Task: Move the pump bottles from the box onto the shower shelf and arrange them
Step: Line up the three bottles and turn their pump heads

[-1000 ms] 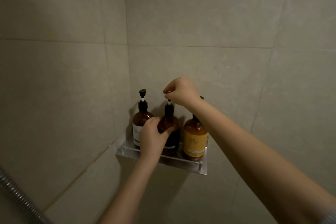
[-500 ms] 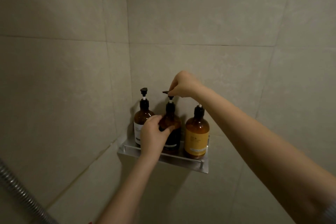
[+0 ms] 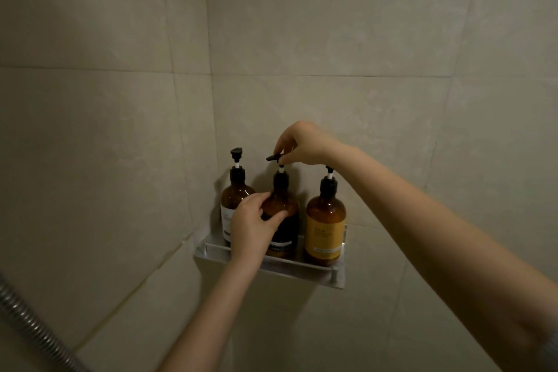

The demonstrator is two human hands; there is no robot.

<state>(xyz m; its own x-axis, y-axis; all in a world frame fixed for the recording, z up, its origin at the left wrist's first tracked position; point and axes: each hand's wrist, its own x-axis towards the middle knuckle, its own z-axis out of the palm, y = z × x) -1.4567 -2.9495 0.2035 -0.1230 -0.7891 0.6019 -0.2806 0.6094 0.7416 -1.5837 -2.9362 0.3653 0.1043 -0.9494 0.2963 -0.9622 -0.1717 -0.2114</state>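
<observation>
Three amber pump bottles stand upright in a row on a metal corner shelf in the tiled shower. The left bottle has a white label, the middle bottle a dark label, the right bottle a yellow label. My left hand wraps the body of the middle bottle. My right hand pinches that bottle's black pump head, whose nozzle points left. My right forearm passes above the right bottle and hides its pump head.
Beige tiled walls meet in the corner just behind the shelf. A ribbed metal shower hose crosses the lower left. The box is out of view.
My right hand has lifted off the middle pump head to a fingertip pinch, and the nozzle now shows pointing left. The right bottle came out from behind my arm. My left hand stays put.
</observation>
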